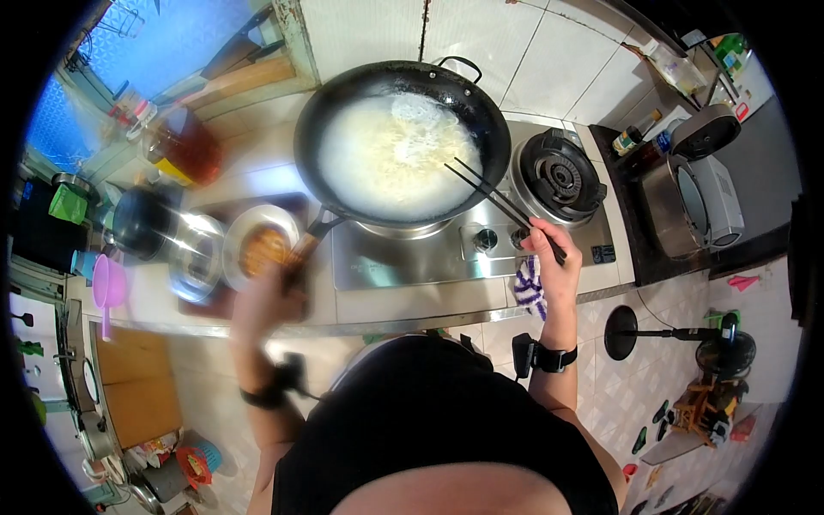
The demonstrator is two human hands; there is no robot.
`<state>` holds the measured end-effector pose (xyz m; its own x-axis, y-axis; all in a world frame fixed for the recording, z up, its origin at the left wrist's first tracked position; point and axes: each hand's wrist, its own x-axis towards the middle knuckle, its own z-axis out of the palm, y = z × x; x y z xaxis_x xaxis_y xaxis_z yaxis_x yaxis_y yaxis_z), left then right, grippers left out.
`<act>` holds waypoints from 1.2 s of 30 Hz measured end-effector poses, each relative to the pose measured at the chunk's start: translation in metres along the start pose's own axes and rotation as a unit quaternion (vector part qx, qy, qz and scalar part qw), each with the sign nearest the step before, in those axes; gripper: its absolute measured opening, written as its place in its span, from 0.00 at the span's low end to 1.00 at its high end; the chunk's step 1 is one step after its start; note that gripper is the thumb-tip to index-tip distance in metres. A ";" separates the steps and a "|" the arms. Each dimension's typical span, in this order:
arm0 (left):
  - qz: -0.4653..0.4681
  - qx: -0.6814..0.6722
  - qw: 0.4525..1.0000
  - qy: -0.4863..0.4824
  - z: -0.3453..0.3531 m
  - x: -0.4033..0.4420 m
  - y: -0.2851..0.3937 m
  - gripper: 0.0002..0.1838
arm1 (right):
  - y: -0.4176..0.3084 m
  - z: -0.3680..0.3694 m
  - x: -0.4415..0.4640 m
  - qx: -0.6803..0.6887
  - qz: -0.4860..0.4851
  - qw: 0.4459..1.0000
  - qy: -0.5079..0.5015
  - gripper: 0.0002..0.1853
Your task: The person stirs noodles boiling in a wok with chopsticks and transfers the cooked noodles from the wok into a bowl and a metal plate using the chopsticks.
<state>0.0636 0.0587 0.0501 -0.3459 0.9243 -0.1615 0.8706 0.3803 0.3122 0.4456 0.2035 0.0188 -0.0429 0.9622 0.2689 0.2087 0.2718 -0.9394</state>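
A black wok (311,163) sits over the left burner, filled with cloudy whitish liquid and pale noodle-like strands (412,150) under white foam. My left hand (268,300), smeared by motion, is closed around the end of the wok's wooden handle (302,249). In my right hand (556,262) is a pair of black chopsticks (506,203), their tips reaching over the wok's right side into the liquid. Beneath the handle, left of the stove, a metal bowl (230,253) contains orange-brown food.
The steel stove (378,266) has a bare right burner (562,176). A purple-striped cloth (530,287) hangs at the counter edge. On the left are a shiny metal bowl (196,257), a purple ladle (108,281) and a jug of amber liquid (182,146). An open rice cooker (687,206) stands right.
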 end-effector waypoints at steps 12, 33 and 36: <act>0.001 -0.006 1.000 -0.005 -0.001 0.000 0.000 0.24 | 0.002 0.000 0.001 0.012 0.005 1.000 0.003 0.11; -0.006 0.006 1.000 -0.008 -0.001 -0.001 0.002 0.23 | 0.003 0.001 0.001 0.016 0.011 1.000 -0.011 0.11; -0.008 0.006 1.000 -0.004 0.000 0.000 0.002 0.23 | 0.004 0.001 0.001 0.013 0.006 1.000 -0.012 0.11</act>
<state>0.0651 0.0589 0.0512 -0.3574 0.9176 -0.1741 0.8688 0.3950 0.2985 0.4458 0.2057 0.0152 -0.0648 0.9656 0.2518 0.1839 0.2595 -0.9481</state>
